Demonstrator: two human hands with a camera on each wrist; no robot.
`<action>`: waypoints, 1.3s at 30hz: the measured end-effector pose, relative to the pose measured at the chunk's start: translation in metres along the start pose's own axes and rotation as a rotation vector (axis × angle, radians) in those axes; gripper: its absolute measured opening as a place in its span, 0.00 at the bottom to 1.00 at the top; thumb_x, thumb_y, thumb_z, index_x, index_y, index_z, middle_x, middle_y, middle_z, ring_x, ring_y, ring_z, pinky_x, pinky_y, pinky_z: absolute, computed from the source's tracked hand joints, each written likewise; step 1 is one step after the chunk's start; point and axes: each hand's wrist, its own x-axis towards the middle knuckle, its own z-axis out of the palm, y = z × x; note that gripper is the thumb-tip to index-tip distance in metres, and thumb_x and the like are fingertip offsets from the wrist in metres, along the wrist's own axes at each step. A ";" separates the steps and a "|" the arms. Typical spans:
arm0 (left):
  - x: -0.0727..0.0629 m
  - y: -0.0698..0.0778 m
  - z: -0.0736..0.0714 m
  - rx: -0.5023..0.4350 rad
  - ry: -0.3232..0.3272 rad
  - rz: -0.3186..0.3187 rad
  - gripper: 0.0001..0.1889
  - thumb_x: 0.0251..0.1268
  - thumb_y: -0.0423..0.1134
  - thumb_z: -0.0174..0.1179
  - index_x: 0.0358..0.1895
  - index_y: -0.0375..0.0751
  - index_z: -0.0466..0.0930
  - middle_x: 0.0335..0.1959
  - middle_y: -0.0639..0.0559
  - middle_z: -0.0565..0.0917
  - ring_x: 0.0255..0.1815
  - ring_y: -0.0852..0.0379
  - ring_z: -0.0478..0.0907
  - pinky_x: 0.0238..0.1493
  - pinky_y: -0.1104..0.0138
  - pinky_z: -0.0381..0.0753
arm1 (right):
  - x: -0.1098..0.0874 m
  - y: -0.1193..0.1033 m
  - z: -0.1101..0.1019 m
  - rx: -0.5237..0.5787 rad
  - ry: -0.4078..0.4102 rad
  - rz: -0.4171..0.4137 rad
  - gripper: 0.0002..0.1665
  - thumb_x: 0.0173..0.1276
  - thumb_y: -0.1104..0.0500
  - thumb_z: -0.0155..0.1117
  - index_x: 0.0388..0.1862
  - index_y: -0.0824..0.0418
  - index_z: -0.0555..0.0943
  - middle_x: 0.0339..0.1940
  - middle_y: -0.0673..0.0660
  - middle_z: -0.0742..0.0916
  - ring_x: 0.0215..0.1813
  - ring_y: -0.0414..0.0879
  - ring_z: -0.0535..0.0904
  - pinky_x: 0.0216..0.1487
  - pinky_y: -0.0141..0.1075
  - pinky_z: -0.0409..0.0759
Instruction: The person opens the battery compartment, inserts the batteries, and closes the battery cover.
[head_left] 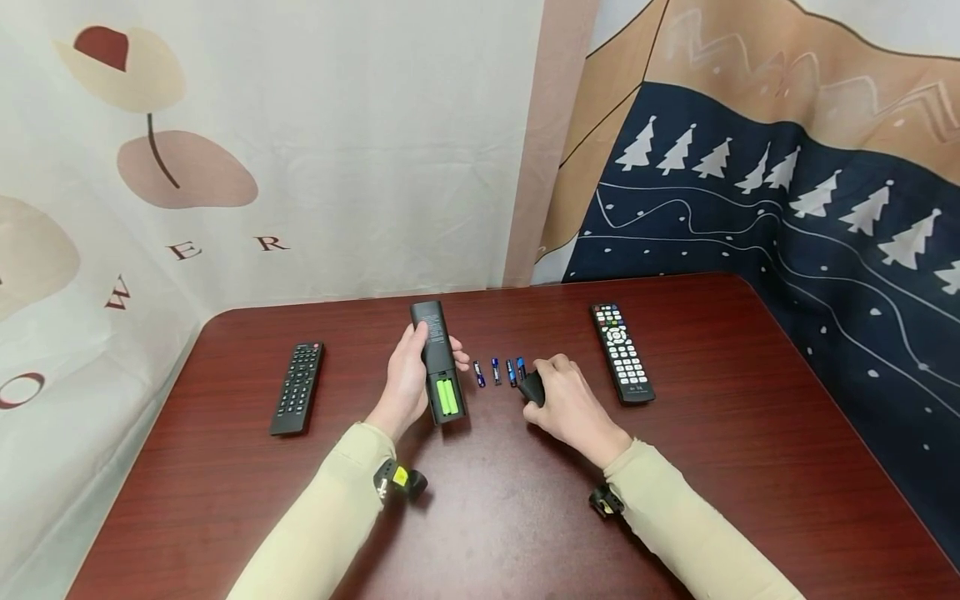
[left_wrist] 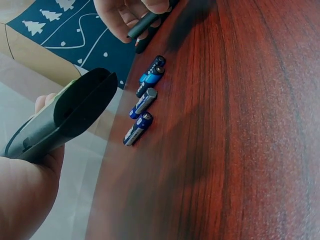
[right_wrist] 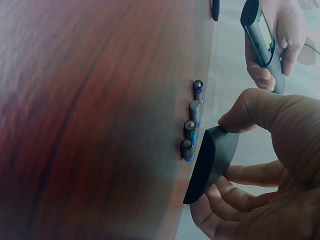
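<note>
My left hand (head_left: 406,379) grips a black remote control (head_left: 435,346), back side up, its battery compartment uncovered. Two green batteries (head_left: 447,397) lie side by side inside that compartment. Between thumb and fingers, my right hand (head_left: 572,404) pinches a black battery cover (head_left: 533,388); the right wrist view shows the cover (right_wrist: 212,162) as a curved piece held above the table. Several blue batteries (head_left: 496,372) lie in a row on the table between the hands, seen close up in the left wrist view as blue-and-silver batteries (left_wrist: 138,129).
A second black remote (head_left: 297,388) lies buttons up on the left of the brown table (head_left: 480,517). Another remote with white buttons (head_left: 622,353) lies to the right of my right hand. Patterned curtains (head_left: 375,150) hang behind the table's far edge.
</note>
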 end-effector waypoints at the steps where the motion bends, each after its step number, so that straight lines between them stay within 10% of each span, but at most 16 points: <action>1: 0.000 0.000 0.000 -0.002 -0.002 0.002 0.22 0.88 0.51 0.32 0.72 0.42 0.59 0.42 0.45 0.83 0.36 0.53 0.87 0.49 0.56 0.88 | 0.000 -0.001 0.000 0.005 0.005 -0.004 0.34 0.52 0.65 0.71 0.59 0.76 0.78 0.52 0.72 0.82 0.46 0.60 0.79 0.40 0.46 0.84; 25: 0.000 -0.002 0.000 -0.025 0.012 0.029 0.21 0.88 0.50 0.32 0.69 0.42 0.60 0.48 0.35 0.81 0.37 0.52 0.87 0.51 0.54 0.87 | -0.005 -0.024 0.015 0.087 0.102 -0.104 0.32 0.51 0.65 0.70 0.57 0.75 0.79 0.48 0.69 0.82 0.43 0.58 0.78 0.41 0.47 0.83; 39: 0.001 -0.001 0.000 -0.011 0.000 0.044 0.20 0.88 0.51 0.33 0.68 0.42 0.60 0.44 0.46 0.83 0.40 0.53 0.87 0.57 0.50 0.85 | -0.005 -0.038 0.019 0.142 0.102 -0.119 0.32 0.52 0.64 0.71 0.57 0.74 0.79 0.49 0.68 0.82 0.46 0.57 0.78 0.44 0.48 0.84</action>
